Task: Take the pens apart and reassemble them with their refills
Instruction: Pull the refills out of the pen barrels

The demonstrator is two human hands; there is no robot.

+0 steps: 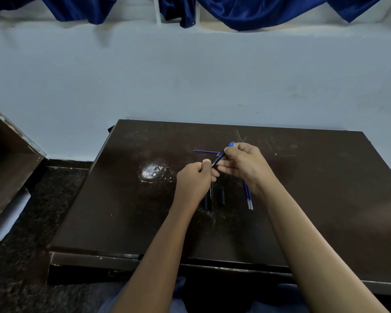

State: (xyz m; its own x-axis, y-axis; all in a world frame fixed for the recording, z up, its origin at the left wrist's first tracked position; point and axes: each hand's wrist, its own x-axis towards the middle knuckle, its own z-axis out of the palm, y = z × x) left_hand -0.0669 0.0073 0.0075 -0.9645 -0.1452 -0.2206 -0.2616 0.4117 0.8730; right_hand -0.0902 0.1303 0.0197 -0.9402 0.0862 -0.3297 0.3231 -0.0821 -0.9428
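Left hand (195,179) and right hand (244,166) pinch a pen (219,158); barrels (209,199), cap (221,194) and refills (248,197) lie on the table (325,199) beneath

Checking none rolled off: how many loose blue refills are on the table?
3. Far refill lies beyond the left hand; two near refills lie side by side by the right hand. Hands may hide more.

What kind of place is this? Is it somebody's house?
Probably a plain room in a house, though I can't be sure. There's a scratched dark table standing by a pale painted wall, blue curtains hanging above, and a dark speckled floor.
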